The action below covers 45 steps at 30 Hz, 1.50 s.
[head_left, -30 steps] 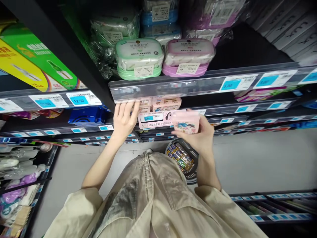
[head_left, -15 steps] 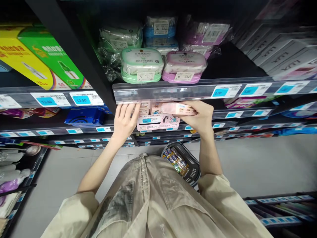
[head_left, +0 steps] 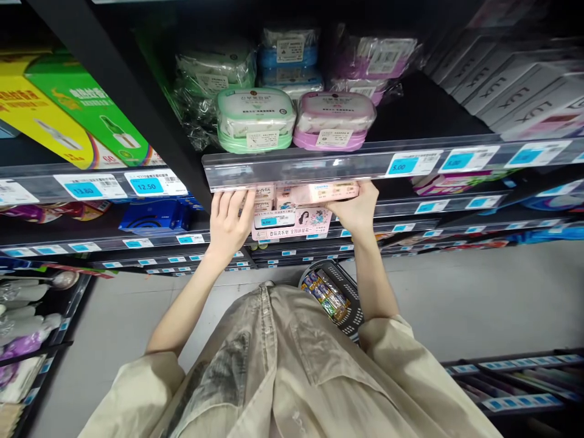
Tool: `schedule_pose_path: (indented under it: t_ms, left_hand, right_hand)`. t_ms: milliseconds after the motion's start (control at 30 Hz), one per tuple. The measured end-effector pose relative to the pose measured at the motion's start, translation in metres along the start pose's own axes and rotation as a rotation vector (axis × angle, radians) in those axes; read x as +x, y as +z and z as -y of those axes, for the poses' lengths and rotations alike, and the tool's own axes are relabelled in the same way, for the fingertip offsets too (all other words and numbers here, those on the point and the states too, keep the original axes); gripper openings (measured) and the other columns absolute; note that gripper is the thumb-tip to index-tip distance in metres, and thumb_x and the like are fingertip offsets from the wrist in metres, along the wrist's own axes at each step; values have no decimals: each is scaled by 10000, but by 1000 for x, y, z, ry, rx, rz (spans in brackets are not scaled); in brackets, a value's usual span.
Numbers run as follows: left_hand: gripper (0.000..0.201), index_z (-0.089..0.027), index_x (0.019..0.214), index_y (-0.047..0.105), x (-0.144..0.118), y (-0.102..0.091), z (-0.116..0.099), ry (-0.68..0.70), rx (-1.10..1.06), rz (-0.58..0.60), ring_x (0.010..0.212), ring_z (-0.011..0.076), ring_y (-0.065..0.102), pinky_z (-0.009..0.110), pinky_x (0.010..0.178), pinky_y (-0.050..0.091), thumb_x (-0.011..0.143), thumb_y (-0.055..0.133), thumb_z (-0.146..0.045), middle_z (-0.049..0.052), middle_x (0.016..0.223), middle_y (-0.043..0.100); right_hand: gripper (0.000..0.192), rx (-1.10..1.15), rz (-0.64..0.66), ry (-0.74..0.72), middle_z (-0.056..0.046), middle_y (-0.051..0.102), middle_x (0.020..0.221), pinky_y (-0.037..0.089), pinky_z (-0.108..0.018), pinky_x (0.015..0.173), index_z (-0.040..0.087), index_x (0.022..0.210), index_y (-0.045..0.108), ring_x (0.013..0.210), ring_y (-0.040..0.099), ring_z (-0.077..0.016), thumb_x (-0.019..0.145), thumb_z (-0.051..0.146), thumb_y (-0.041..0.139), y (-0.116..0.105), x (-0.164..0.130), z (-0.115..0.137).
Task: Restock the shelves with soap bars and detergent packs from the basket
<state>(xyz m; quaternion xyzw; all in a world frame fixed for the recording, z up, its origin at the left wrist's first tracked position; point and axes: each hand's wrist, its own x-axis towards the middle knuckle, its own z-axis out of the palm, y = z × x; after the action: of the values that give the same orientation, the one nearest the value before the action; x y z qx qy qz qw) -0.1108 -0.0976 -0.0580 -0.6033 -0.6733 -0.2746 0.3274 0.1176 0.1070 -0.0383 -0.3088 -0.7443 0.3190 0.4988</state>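
In the head view, my right hand (head_left: 356, 210) grips the right end of a pink soap pack (head_left: 325, 192). The pack lies level under the shelf edge, partly hidden by it. My left hand (head_left: 232, 220) is at the left end of the same shelf level, fingers stretched out and its tips hidden under the shelf lip. Beside those fingers sit other pink soap packs (head_left: 264, 198) in a stack. Below them is a pink display card (head_left: 292, 225) with a price label on it.
Green (head_left: 255, 120) and purple soap boxes (head_left: 336, 120) stand on the shelf above, behind a clear price rail (head_left: 292, 170). A dark shelf post (head_left: 132, 91) rises at left. On the floor stands a dark basket (head_left: 351, 298) with several packets inside.
My right hand has moved left and slightly up with the pink soap pack, bringing it over the other packs. My left hand stays almost in place. The view has shifted slightly.
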Motion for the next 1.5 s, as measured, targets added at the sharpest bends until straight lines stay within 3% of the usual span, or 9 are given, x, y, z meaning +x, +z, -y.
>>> schedule_pose_path:
  t_ms: [133, 333, 500, 667, 733, 933, 1300, 1500]
  left_hand:
    - [412, -173, 1444, 642, 0, 2, -1, -38, -39, 6, 1305, 355, 641, 622, 1238, 385, 1054, 567, -279, 205, 1329, 700]
    - [394, -166, 1411, 658, 2, 2, -1, -45, -18, 17, 1276, 357, 650, 632, 1232, 381, 1050, 578, -304, 206, 1317, 704]
    - [386, -176, 1408, 660, 1, 2, -1, -21, 7, -8, 1265, 349, 657, 620, 1227, 392, 1044, 585, -283, 197, 1309, 706]
    - [381, -186, 1402, 665, -1, 4, 0, -9, 8, -21, 1253, 347, 665, 613, 1220, 402, 1037, 603, -273, 189, 1285, 715]
    - [388, -188, 1410, 663, -1, 5, 1, -15, -9, -20, 1264, 349, 662, 615, 1226, 399, 1037, 602, -276, 190, 1291, 713]
    - [390, -197, 1421, 659, -2, 8, 1, -12, -36, -67, 1275, 339, 668, 618, 1249, 384, 1039, 604, -259, 182, 1298, 718]
    - [350, -188, 1365, 707, 1, 7, -5, -58, -45, -56, 1272, 340, 680, 638, 1245, 403, 1069, 538, -269, 184, 1268, 739]
    - [357, -198, 1363, 714, 2, 7, -5, -99, -102, -22, 1234, 336, 686, 617, 1223, 413, 1072, 519, -263, 188, 1252, 733]
  right_hand:
    - [578, 60, 9, 18, -96, 777, 963, 666, -524, 857, 222, 950, 687, 922, 758, -341, 556, 511, 996, 3, 0, 1]
    - [387, 136, 247, 47, -75, 779, 841, 686, -567, 863, 206, 840, 752, 902, 776, -367, 700, 506, 952, -2, 9, 17]
    - [416, 201, 200, 104, -77, 772, 900, 670, -585, 941, 205, 911, 737, 952, 776, -364, 708, 502, 945, 12, 5, 13]
    - [711, 205, 25, 66, -118, 753, 1139, 578, -605, 1113, 212, 1167, 670, 1154, 730, -373, 606, 518, 982, 22, 5, 13]
    - [758, 203, 35, 83, -123, 749, 1159, 569, -595, 1128, 209, 1182, 654, 1165, 726, -375, 581, 527, 987, 24, 8, 15]
    - [607, 240, 175, 174, -77, 778, 960, 610, -566, 1086, 212, 1016, 680, 1041, 762, -354, 580, 521, 967, 32, 11, 24]
    - [426, 287, 242, 220, -80, 784, 883, 669, -590, 1001, 221, 813, 697, 976, 786, -365, 601, 495, 945, 49, 10, 29]
    - [408, 299, 280, 218, -90, 779, 888, 675, -582, 1001, 226, 830, 705, 1018, 777, -374, 625, 496, 933, 51, 10, 32]
